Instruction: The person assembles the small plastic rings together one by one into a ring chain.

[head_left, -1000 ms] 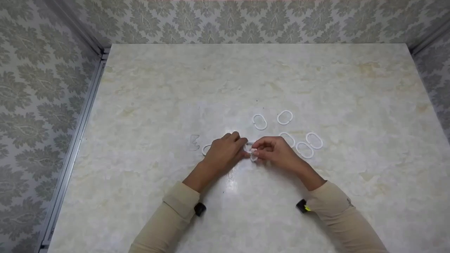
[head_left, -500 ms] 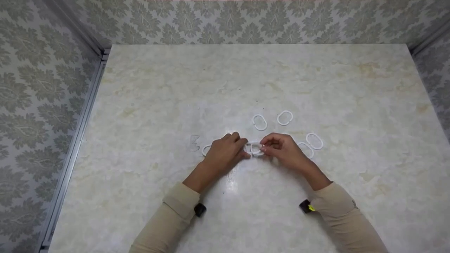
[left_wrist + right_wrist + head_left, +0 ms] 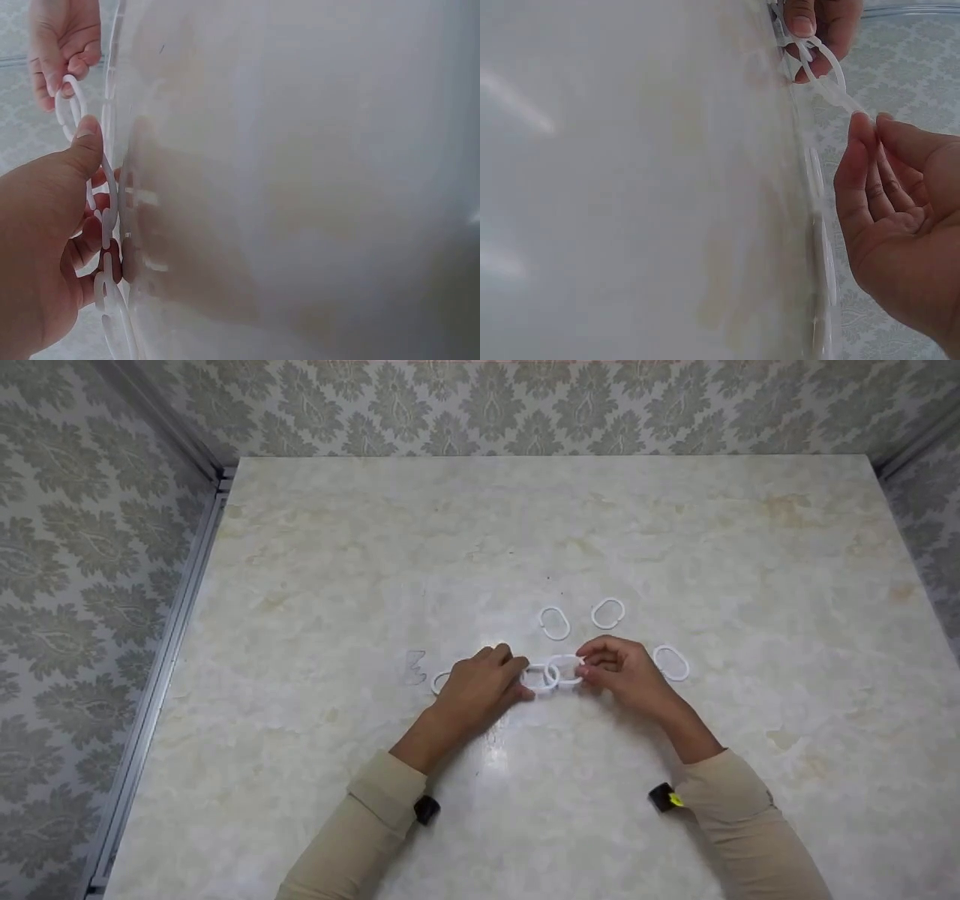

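Observation:
My left hand (image 3: 480,679) lies low over the table and pinches a white oval plastic link (image 3: 538,689) between thumb and fingers. Hooked through it is a second white link (image 3: 568,681), whose right end my right hand (image 3: 626,671) holds between thumb and fingertips. The two links form a straight line between the hands. More joined links, a white chain (image 3: 107,274), run under and past the left hand in the left wrist view. One chain link (image 3: 438,682) shows beyond that hand's far side in the head view; the hand hides what lies between.
Loose white links lie on the pale marbled table (image 3: 375,547): one link (image 3: 555,624) and another link (image 3: 608,613) behind the hands, and a third link (image 3: 670,663) to the right. A clear jagged plastic piece (image 3: 415,667) lies left. Patterned walls stand behind and beside the table.
My right hand has moved right and slightly away, drawing its link out from an overlap with the left one. It now covers loose links that showed earlier. The left hand stays put.

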A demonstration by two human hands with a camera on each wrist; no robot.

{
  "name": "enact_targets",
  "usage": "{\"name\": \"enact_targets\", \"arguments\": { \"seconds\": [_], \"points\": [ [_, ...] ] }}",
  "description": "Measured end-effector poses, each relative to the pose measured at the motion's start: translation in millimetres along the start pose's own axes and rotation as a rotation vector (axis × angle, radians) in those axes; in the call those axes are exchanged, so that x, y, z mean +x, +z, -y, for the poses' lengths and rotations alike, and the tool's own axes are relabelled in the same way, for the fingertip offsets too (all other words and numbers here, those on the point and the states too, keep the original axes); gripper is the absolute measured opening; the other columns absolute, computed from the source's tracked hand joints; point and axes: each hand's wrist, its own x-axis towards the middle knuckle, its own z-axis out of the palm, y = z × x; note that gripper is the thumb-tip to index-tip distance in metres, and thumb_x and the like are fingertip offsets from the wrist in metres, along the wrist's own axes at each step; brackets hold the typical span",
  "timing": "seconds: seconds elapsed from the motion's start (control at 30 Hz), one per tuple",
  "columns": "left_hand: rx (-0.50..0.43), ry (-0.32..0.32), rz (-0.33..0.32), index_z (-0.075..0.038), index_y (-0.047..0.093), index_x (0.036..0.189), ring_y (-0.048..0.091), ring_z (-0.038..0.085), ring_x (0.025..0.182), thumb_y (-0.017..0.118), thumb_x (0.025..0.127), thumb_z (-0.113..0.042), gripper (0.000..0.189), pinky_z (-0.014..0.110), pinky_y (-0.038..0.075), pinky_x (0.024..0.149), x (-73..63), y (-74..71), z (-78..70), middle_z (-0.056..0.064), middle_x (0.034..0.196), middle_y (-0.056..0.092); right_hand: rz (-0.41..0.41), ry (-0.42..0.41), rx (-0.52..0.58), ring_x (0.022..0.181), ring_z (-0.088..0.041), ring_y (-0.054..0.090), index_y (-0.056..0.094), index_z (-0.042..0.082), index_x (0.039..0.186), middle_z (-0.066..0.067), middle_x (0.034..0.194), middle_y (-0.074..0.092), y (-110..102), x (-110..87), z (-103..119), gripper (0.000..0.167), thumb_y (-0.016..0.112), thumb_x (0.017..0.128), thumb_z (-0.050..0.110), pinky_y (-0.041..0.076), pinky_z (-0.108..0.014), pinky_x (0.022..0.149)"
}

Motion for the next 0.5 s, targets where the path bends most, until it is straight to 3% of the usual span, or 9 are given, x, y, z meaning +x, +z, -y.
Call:
{"name": "enact_targets", "arguments": {
  "seconds": [0.5],
  "points": [
    [-0.008, 0.003, -0.008, -0.017, 0.065, 0.123, 0.06, 0.021, 0.089, 0.058, 0.099, -0.05, 0.042, 0.037, 0.053, 0.067, -0.8, -0.3, 0.3, 0.003, 0.101, 0.061, -0.004, 0.03, 0.051, 0.076, -0.003, 0.072, 0.055, -0.018, 0.121, 0.012, 0.085, 0.07, -9.1, -0.3, -2.3, 0.034, 0.067, 0.093, -0.002, 0.059, -0.021, 0.072]
  ]
}}
